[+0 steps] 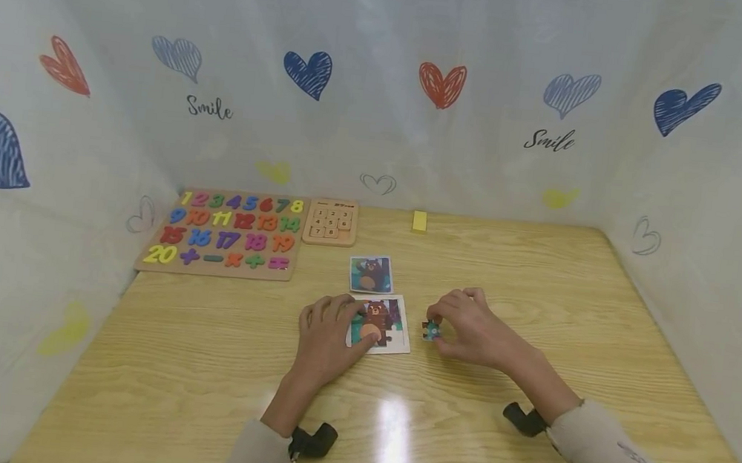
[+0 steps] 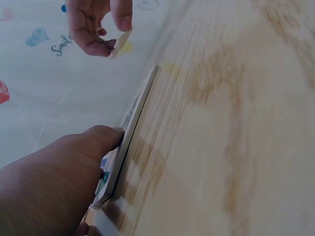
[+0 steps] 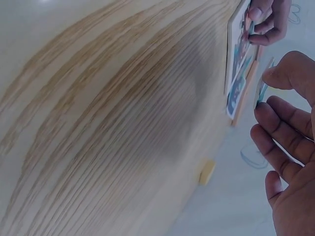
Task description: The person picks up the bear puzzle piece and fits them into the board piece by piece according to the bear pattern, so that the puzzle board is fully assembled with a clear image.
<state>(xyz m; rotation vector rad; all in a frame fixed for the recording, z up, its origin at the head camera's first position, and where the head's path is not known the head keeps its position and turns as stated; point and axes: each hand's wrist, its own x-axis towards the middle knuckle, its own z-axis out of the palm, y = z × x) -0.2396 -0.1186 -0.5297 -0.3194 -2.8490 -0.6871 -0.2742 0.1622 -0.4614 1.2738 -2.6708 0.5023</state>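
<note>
A bear jigsaw puzzle (image 1: pixel 372 324) in a white-bordered board lies on the table, with white gaps at its right side. My left hand (image 1: pixel 329 335) rests over its left part, thumb and index finger touching the picture. Right of the board, my right hand (image 1: pixel 474 329) pinches a small teal and brown puzzle piece (image 1: pixel 431 330) between thumb and fingers. In the right wrist view this puzzle piece (image 3: pixel 264 84) is seen nearly edge-on, raised off the table. A square bear picture card (image 1: pixel 371 273) lies just behind the board. The left palm hides part of the puzzle.
A board of colored numbers (image 1: pixel 223 234) lies at the back left. Beside it is a wooden sliding number puzzle (image 1: pixel 331 222). A yellow block (image 1: pixel 420 220) sits near the back edge, by a white curtain (image 1: pixel 367 134) printed with hearts.
</note>
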